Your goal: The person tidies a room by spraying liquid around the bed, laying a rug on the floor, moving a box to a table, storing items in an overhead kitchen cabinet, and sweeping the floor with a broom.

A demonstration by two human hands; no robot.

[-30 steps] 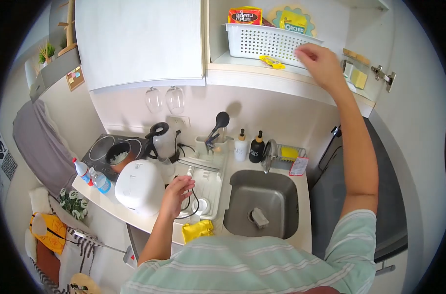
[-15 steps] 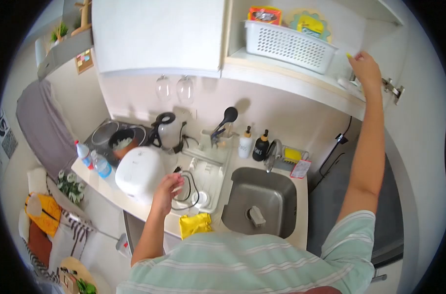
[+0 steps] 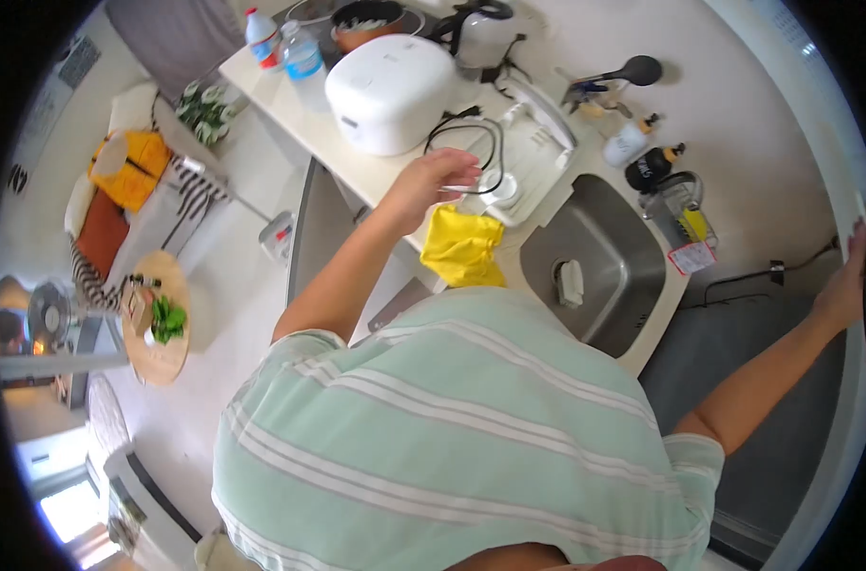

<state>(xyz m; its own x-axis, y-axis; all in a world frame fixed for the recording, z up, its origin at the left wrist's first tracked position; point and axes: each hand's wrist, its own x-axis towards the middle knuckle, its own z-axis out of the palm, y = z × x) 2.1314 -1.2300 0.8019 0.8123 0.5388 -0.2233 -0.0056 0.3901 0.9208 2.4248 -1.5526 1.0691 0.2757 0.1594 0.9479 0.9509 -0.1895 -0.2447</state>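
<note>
My left hand (image 3: 442, 176) hangs over the counter's front edge, its fingers loosely bent and partly apart, with nothing visible in them. A black cable (image 3: 497, 157) loops just beyond the fingertips, beside the white rounded appliance (image 3: 390, 95). A yellow cloth (image 3: 461, 246) lies below that hand at the counter edge. My right hand (image 3: 844, 276) is raised at the far right, by the edge of a pale panel (image 3: 818, 114). Its fingertips run into the dark image border, so its grip and anything in it are hidden.
The sink (image 3: 609, 266) holds a white object (image 3: 571, 284). Behind it stand a white pump bottle (image 3: 628, 143), a black one (image 3: 651, 169) and a sponge rack (image 3: 680, 214). A drying tray (image 3: 537, 157) is left of the sink. Two plastic bottles stand at the counter's far left.
The view has swung down and away from the upper cabinet and its basket. My right hand has left the shelf and moved out to the right. My left hand remains near the cable.
</note>
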